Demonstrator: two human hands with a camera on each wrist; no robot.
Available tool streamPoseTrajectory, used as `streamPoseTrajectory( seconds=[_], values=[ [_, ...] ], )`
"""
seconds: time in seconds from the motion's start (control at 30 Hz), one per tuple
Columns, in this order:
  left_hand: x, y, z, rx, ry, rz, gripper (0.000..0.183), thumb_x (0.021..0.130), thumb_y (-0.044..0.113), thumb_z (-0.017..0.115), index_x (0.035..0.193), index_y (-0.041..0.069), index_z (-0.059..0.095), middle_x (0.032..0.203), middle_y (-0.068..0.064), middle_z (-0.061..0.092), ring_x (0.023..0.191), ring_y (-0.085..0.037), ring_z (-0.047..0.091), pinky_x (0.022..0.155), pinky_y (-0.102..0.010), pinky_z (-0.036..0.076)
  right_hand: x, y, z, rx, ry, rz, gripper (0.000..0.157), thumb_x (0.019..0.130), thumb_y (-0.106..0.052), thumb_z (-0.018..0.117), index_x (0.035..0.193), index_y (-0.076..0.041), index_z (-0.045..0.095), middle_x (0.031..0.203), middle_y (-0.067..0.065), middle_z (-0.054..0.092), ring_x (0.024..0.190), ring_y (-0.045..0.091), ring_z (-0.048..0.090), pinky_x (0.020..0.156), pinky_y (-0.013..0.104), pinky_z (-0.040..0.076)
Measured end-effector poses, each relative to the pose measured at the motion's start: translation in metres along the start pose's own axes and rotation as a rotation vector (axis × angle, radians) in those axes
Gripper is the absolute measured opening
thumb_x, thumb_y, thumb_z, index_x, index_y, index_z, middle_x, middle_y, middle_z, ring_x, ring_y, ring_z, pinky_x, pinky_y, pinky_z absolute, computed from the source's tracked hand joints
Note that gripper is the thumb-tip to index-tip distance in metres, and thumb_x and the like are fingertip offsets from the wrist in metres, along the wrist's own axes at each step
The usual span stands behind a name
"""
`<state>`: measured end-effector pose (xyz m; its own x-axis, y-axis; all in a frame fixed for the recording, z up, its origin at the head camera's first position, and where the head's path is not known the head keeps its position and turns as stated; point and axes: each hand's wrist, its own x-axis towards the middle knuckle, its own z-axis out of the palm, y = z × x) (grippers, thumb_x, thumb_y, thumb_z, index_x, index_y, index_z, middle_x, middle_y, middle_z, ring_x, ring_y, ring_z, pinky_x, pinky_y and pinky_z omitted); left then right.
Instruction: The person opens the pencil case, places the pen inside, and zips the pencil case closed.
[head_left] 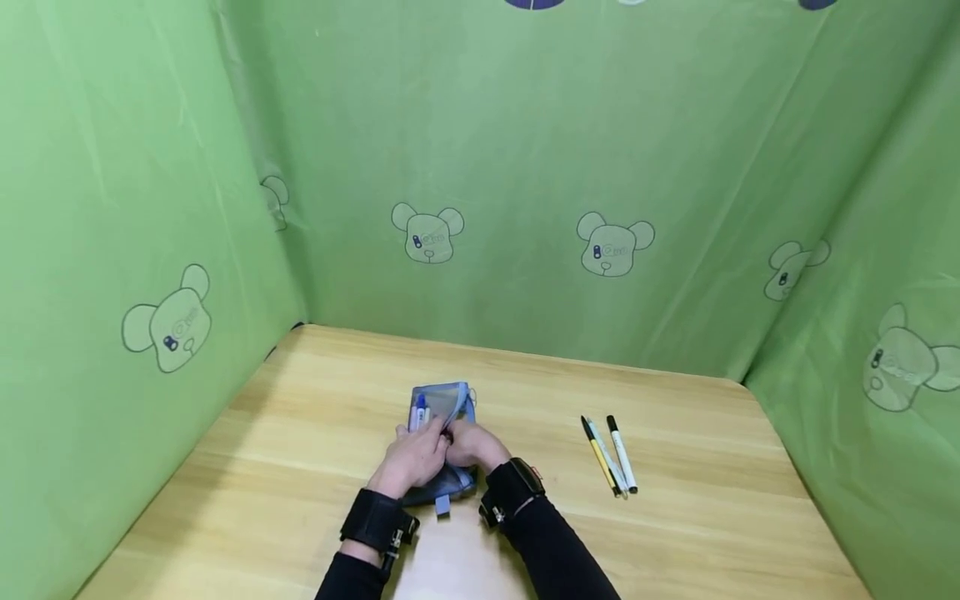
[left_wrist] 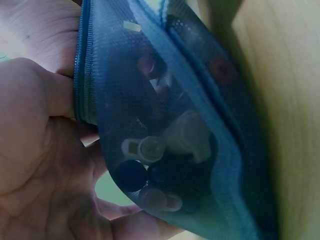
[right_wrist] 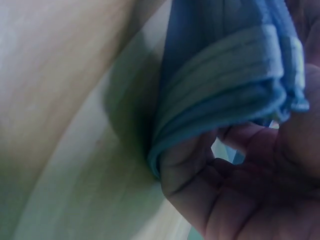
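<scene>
A blue mesh pencil case (head_left: 439, 399) with a zip lies on the table, and both hands are on it. The left hand (head_left: 417, 458) holds its side near the zip edge; in the left wrist view the fingers (left_wrist: 145, 226) reach behind the mesh. Pens (head_left: 421, 412) show through the mesh at the upper left, one with a blue cap. The right hand (head_left: 474, 443) grips the case's right edge, its fingers (right_wrist: 187, 167) curled under the folded fabric rim (right_wrist: 225, 75) in the right wrist view. Some fingertips of both hands are hidden.
To the right on the wooden table (head_left: 697, 467) lie a yellow-and-black pen (head_left: 600, 454), a thin pale pen (head_left: 604, 450) and a white marker (head_left: 622, 454) with black ends. A green patterned cloth (head_left: 517, 167) hangs around the back and sides.
</scene>
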<state>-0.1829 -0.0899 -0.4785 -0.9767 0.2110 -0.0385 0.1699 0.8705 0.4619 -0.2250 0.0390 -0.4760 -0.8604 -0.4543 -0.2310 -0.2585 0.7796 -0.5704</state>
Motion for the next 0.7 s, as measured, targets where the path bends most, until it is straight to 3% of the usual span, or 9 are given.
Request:
streamPoseTrajectory(
  seconds=[0.1, 0.33, 0.5, 0.7],
  values=[
    [-0.0027, -0.0009, 0.0014, -0.009, 0.002, 0.005, 0.047, 0.106, 0.022, 0.041, 0.149, 0.005, 0.048, 0.150, -0.015, 0.056, 0.137, -0.045, 0.052, 0.099, -0.063, 0.046, -0.0014, 0.0003, 0.0031, -0.023, 0.011, 0.002, 0.008, 0.087, -0.003, 0.058, 0.085, -0.002, 0.065, 0.081, 0.008, 0.060, 0.072, 0.018, 0.053, 0.062, 0.026, 0.045],
    [-0.0022, -0.0019, -0.0021, -0.036, 0.010, 0.017, 0.047, 0.106, 0.021, 0.041, 0.149, 0.004, 0.049, 0.151, -0.017, 0.055, 0.137, -0.044, 0.052, 0.106, -0.064, 0.042, 0.0011, 0.0020, 0.0020, 0.008, 0.022, 0.024, 0.028, 0.084, -0.001, 0.055, 0.063, -0.015, 0.042, 0.070, 0.002, 0.046, 0.063, 0.016, 0.045, 0.055, 0.023, 0.033],
    [-0.0041, -0.0037, -0.0005, -0.017, 0.011, 0.019, 0.047, 0.106, 0.021, 0.041, 0.149, 0.003, 0.049, 0.149, -0.018, 0.056, 0.135, -0.041, 0.056, 0.108, -0.061, 0.039, 0.0026, 0.0023, 0.0031, 0.025, -0.004, 0.027, 0.024, 0.084, 0.000, 0.056, 0.065, -0.012, 0.047, 0.071, 0.003, 0.048, 0.063, 0.017, 0.047, 0.054, 0.024, 0.035],
    [-0.0034, -0.0012, -0.0013, 0.003, 0.041, 0.055, 0.047, 0.106, 0.020, 0.042, 0.147, -0.001, 0.050, 0.140, -0.024, 0.062, 0.126, -0.044, 0.062, 0.107, -0.060, 0.040, 0.0044, -0.0003, 0.0010, -0.022, 0.001, 0.038, 0.009, 0.088, -0.005, 0.055, 0.082, -0.005, 0.061, 0.078, 0.008, 0.055, 0.066, 0.019, 0.052, 0.055, 0.025, 0.038]
  ],
)
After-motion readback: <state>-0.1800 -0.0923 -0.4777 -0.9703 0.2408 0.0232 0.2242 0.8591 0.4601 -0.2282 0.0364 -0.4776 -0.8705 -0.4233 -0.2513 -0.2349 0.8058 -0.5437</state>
